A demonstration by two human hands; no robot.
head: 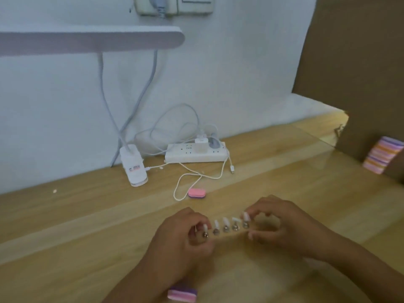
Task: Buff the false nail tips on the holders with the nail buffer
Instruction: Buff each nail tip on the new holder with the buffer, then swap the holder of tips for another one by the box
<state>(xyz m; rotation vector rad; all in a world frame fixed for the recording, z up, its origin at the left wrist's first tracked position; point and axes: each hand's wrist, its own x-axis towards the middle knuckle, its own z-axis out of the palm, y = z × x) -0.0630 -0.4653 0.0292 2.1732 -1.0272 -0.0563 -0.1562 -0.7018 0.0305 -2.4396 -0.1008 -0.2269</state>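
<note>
Five nail tips (225,221) on five holders (225,228), one row, mid worktop (87,226); left hand (181,235) pinches the leftmost holder; right hand (282,224) pinches the rightmost tip. Two loose: far buffer (196,192) behind row, near buffer (182,294) at front edge. One buffer stack (382,155), right.

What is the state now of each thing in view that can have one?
Left hand: grips leftmost holder.
Right hand: pinches rightmost nail tip.
Middle three nail tips: mounted, untouched.
Pink buffer: lying on table, unheld.
Charger: plugged into power strip.
</note>
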